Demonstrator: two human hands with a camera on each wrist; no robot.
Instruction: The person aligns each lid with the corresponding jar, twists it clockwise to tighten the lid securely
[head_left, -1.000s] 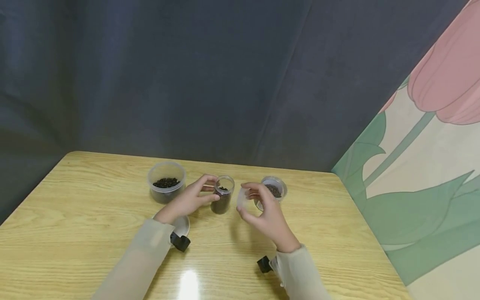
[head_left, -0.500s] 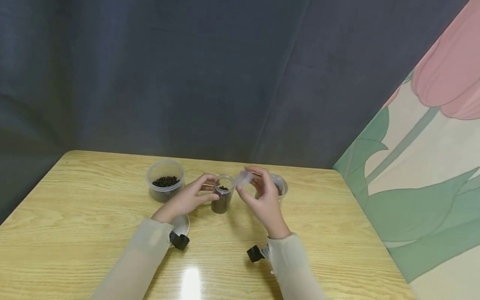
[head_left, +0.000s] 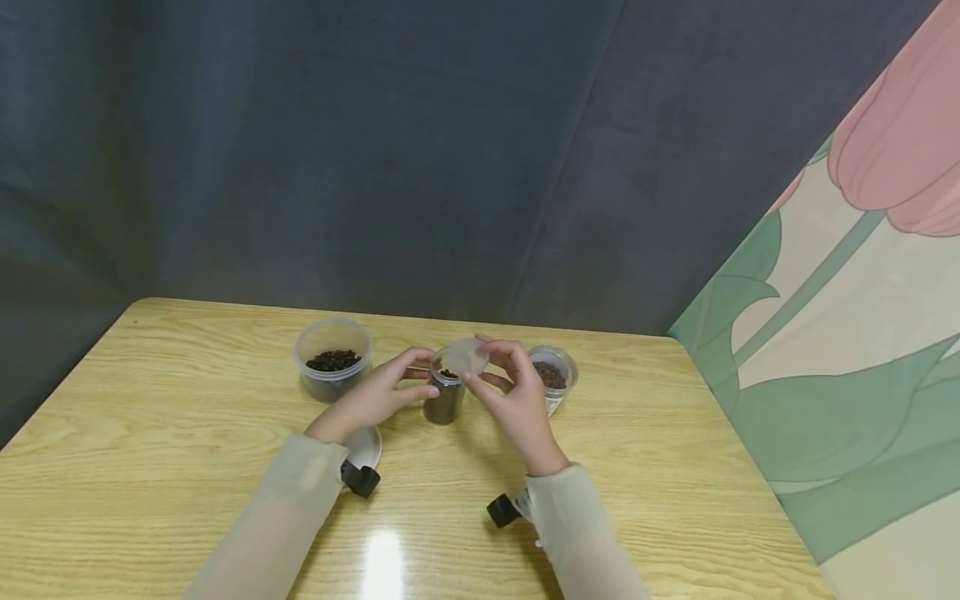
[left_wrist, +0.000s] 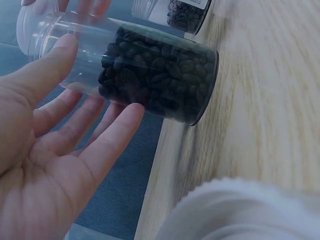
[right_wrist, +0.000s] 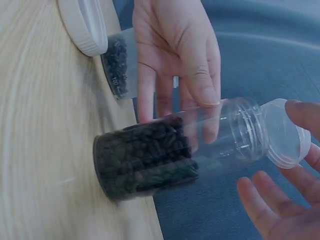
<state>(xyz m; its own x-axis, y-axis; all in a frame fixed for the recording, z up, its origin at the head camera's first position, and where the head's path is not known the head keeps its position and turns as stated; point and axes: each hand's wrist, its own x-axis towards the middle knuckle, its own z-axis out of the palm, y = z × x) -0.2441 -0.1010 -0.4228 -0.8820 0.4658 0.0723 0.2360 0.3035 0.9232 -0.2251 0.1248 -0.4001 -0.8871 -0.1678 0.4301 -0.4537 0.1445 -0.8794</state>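
Observation:
A clear jar [head_left: 444,408], partly filled with dark coffee beans, stands on the table in the head view. My left hand [head_left: 377,402] holds its upper part, thumb on the near side and fingers around the far side. In the left wrist view the jar [left_wrist: 157,75] has bare clear wall above the beans. My right hand [head_left: 521,404] pinches a translucent screw lid [head_left: 468,358] by its edge. That lid [right_wrist: 286,132] is tilted, right at the jar's mouth in the right wrist view, with part of the opening still uncovered.
A round translucent tub [head_left: 337,390] with dark beans stands left of the jar. To the right, behind my right hand, is a clear container [head_left: 572,371] of brown beans. A white lid [head_left: 367,448] lies on the table [head_left: 187,467] beside my left wrist.
My right hand has brought the lid leftward, from beside the jar to over its mouth, turning it from upright to nearly flat. My left hand has stayed on the jar.

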